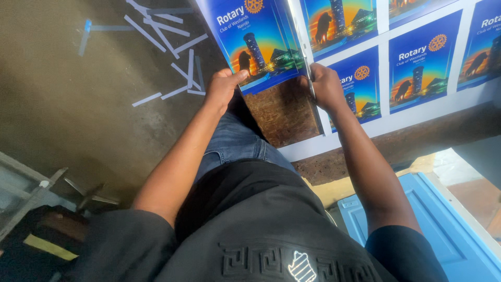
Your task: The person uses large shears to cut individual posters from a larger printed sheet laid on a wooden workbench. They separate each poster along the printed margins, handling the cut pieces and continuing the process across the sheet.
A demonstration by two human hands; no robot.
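Closest to the camera are a black shirt and blue jeans [229, 143]. Just past them, the left hand [223, 86] pinches the bottom edge of a blue printed card [255, 44], thumb on top and fingers hidden under it. The right hand [326, 86] is curled around a thin metal ruler [305, 57] and presses it down along the card's right side. To the right of that hand lies a big printed sheet [417, 68] with more blue pictures, flat on a brown wooden board [284, 112]. The card looks light, thin and bendy, and maybe a bit slippery, so holding it at the edge seems best. Far past the left hand, thin paper strips [172, 47] lie on the floor [78, 94].
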